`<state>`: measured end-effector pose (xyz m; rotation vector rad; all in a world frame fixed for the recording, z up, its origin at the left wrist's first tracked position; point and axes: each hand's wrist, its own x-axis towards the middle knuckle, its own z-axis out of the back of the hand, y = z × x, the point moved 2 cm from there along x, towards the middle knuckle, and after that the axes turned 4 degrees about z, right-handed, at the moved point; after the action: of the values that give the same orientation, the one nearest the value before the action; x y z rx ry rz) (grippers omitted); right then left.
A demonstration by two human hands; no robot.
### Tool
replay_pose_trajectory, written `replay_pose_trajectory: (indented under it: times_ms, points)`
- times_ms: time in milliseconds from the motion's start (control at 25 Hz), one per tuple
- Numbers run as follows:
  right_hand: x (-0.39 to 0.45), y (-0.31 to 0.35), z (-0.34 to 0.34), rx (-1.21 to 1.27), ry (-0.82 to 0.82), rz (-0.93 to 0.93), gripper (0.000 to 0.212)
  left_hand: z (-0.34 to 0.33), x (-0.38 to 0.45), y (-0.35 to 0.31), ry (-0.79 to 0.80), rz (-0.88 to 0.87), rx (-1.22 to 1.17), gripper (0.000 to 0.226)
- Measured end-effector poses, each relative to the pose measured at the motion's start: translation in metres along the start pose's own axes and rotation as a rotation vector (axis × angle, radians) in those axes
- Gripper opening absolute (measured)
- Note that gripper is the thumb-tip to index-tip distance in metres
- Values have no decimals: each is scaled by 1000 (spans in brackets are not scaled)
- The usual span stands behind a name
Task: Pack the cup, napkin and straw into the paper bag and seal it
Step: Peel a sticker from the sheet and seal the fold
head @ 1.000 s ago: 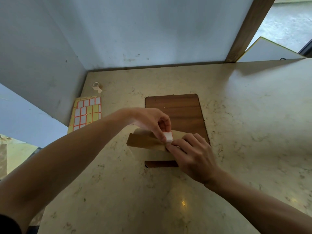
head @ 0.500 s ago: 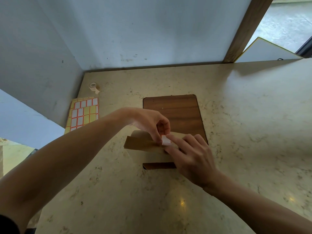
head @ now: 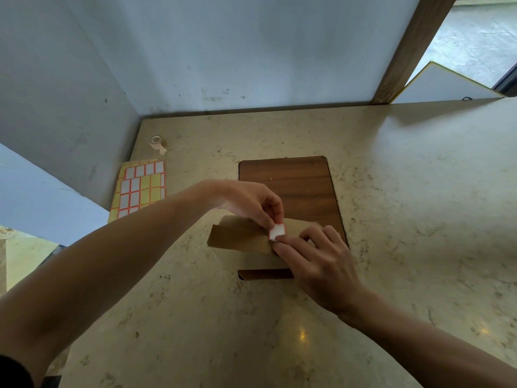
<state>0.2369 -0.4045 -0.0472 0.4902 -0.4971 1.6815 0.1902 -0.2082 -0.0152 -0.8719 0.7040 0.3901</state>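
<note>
A brown paper bag (head: pixel 237 239) stands on a dark wooden board (head: pixel 288 186), its top folded over toward me. A small white sticker with a red border (head: pixel 277 232) sits on the fold. My left hand (head: pixel 251 203) pinches the sticker's upper edge between thumb and forefinger. My right hand (head: pixel 316 256) lies over the bag's right side, fingertips pressing the fold and the sticker's lower edge. Cup, napkin and straw are not visible.
A yellow sheet of red-bordered stickers (head: pixel 140 186) lies at the left by the wall. A small roll of tape (head: pixel 156 142) sits behind it. Grey walls close the back and left; a wooden post (head: pixel 405 51) rises at the back right.
The sticker now shows more fully on the fold. My right fingers have slid from over it down to its lower edge, while my left hand stays pinched on its top.
</note>
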Motion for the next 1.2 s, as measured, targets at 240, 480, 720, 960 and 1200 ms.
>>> replay_pose_trajectory:
  times_ms: [240,480,720,960,1200]
  points:
    - [-4,1,-2,-14,-37,34,15,-4,2,-2,-35,-25,7,11]
    - [-4,2,-4,-26,-46,31,15,-7,6,-2,-40,-8,16,8]
    - [-3,3,-5,-16,-28,25,13,-11,12,0,-57,5,57,5]
    - [-4,5,-6,-18,-37,4,11,-17,12,4,-117,-48,84,11]
    - [-3,5,-7,-25,-45,4,10,-23,10,7,-183,-68,182,17]
